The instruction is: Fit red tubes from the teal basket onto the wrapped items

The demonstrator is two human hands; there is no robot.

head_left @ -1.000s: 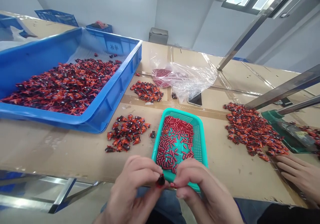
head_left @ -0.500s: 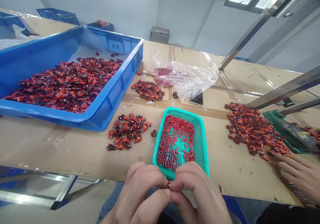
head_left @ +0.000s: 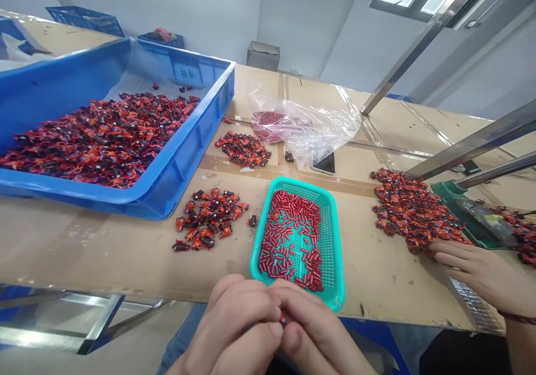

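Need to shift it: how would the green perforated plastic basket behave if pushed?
The basket probably keeps its shape, given its thick rim. It seems unlikely to tip, being broad and shallow. The loose, shiny red cylinders inside may roll.

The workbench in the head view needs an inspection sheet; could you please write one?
Surface: brown workbench, seams taped.
Job's things: small piece, mostly hidden; green basket of red cylinders; loose orange-and-black pieces.
Clutter: phone partly under clear plastic bag.
Hands: left hand and right hand together, fingertips on the small piece; a co-worker's hand at another pile.
Cables: nothing seen.
Surroundings: blue crate heaped with similar pieces; metal post; wall.
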